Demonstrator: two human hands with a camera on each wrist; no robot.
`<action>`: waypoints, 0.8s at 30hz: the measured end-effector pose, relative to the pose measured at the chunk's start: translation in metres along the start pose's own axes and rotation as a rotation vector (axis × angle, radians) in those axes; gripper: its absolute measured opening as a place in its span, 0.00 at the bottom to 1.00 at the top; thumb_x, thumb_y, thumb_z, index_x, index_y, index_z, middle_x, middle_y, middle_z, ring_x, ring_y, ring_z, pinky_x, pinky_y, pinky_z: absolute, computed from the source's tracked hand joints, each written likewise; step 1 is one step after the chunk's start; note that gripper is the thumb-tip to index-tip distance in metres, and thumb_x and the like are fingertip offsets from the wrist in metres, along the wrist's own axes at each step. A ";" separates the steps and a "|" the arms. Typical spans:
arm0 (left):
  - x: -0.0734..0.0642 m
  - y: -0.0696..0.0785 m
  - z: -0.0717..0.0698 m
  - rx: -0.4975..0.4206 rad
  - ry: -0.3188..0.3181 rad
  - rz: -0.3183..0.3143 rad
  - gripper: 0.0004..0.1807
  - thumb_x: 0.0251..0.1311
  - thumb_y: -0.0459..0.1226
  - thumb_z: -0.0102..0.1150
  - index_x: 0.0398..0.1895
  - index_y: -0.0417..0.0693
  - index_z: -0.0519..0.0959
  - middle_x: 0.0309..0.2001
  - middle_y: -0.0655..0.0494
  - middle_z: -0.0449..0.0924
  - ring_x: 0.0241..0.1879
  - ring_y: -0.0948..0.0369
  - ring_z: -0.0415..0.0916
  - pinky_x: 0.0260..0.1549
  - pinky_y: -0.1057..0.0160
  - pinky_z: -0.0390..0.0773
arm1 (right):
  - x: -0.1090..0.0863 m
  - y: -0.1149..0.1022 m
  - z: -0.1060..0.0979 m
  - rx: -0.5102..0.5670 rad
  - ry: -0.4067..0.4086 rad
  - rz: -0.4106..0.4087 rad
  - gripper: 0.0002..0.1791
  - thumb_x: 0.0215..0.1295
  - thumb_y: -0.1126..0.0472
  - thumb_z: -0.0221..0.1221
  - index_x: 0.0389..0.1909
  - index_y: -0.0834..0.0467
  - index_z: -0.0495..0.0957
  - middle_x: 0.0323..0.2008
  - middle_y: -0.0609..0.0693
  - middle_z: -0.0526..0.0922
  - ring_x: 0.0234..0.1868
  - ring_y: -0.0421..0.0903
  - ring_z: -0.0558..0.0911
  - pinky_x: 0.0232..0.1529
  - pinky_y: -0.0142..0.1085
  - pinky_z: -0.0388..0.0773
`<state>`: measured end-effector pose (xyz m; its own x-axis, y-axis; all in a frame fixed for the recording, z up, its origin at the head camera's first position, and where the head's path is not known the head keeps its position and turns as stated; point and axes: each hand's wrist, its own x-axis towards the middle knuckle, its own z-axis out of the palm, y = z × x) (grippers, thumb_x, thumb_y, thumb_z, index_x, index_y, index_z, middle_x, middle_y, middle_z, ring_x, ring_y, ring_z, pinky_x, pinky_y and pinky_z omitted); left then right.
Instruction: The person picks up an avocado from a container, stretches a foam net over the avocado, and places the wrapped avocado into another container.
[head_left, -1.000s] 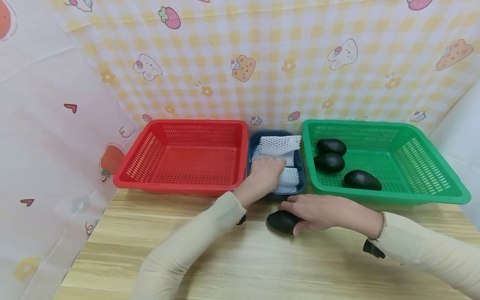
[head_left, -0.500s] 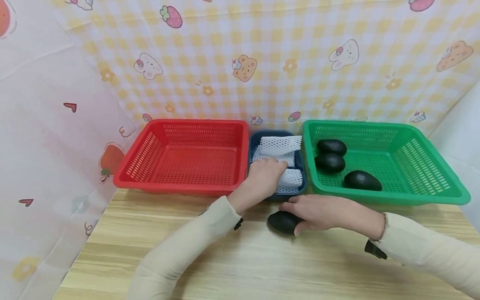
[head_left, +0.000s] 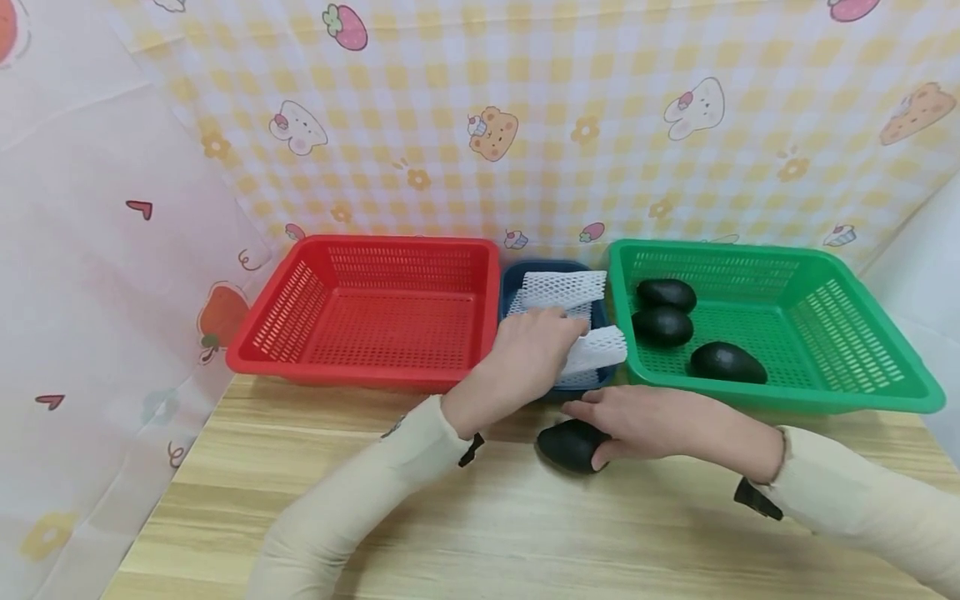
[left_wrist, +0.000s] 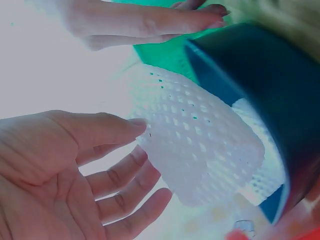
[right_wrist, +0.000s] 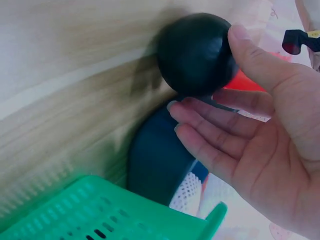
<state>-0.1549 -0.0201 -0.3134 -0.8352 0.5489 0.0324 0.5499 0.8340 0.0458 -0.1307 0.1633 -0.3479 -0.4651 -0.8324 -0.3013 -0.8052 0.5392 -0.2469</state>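
My left hand point(head_left: 534, 354) pinches a white foam net sleeve point(left_wrist: 195, 135) between thumb and fingers, over the dark blue bin point(left_wrist: 255, 75). In the head view the sleeve's right end is tilted up at the bin's right rim. More white foam nets point(head_left: 564, 288) lie in the bin beneath and behind it. On the wooden table in front of the bin, my right hand point(head_left: 652, 421) holds a dark avocado point(head_left: 572, 446), thumb on the near side and fingers on the far side. The right wrist view shows the avocado point(right_wrist: 197, 55) between thumb and index finger.
A red basket point(head_left: 360, 379) stands left of the bin, with nothing seen inside. The green basket point(head_left: 825, 321) on the right has several avocados, one of them near its front wall point(head_left: 727, 363). A checked cloth point(head_left: 420, 100) hangs behind.
My left hand has raised the foam net sleeve a little, its right end rising and shifting right over the bin's rim. My right hand and the avocado stay almost in place.
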 end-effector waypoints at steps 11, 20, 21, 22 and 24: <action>-0.018 -0.009 -0.029 -0.140 0.065 0.057 0.22 0.63 0.43 0.69 0.61 0.58 0.80 0.48 0.57 0.82 0.40 0.61 0.78 0.31 0.66 0.80 | -0.019 0.004 -0.021 -0.042 0.201 -0.082 0.25 0.63 0.49 0.70 0.56 0.59 0.81 0.47 0.47 0.83 0.43 0.43 0.81 0.42 0.37 0.82; -0.031 -0.027 -0.045 -0.238 0.087 0.038 0.20 0.62 0.40 0.70 0.58 0.57 0.82 0.47 0.59 0.83 0.41 0.63 0.77 0.30 0.66 0.78 | -0.033 0.028 -0.030 -0.119 0.555 -0.278 0.08 0.73 0.49 0.62 0.38 0.50 0.81 0.32 0.37 0.77 0.31 0.33 0.75 0.31 0.29 0.76; -0.032 -0.028 -0.047 -0.239 0.088 0.033 0.20 0.63 0.40 0.69 0.58 0.57 0.82 0.47 0.60 0.83 0.41 0.63 0.77 0.29 0.66 0.77 | -0.034 0.031 -0.031 -0.135 0.597 -0.295 0.12 0.76 0.47 0.58 0.37 0.50 0.81 0.32 0.37 0.77 0.30 0.33 0.75 0.30 0.29 0.76; -0.033 -0.030 -0.048 -0.238 0.092 0.031 0.19 0.63 0.40 0.69 0.58 0.58 0.82 0.47 0.60 0.83 0.41 0.63 0.77 0.29 0.66 0.77 | -0.035 0.033 -0.033 -0.154 0.639 -0.306 0.16 0.78 0.45 0.53 0.37 0.51 0.82 0.32 0.37 0.77 0.30 0.33 0.76 0.30 0.29 0.76; -0.036 -0.032 -0.050 -0.241 0.099 0.029 0.18 0.64 0.39 0.68 0.57 0.58 0.82 0.46 0.61 0.82 0.41 0.64 0.77 0.28 0.67 0.76 | -0.035 0.038 -0.035 -0.204 0.722 -0.323 0.22 0.80 0.42 0.47 0.36 0.52 0.82 0.32 0.38 0.78 0.30 0.35 0.77 0.29 0.31 0.77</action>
<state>-0.1425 -0.0691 -0.2662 -0.8213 0.5544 0.1342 0.5682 0.7740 0.2796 -0.1581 0.2086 -0.3144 -0.2652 -0.8577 0.4405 -0.9588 0.2830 -0.0264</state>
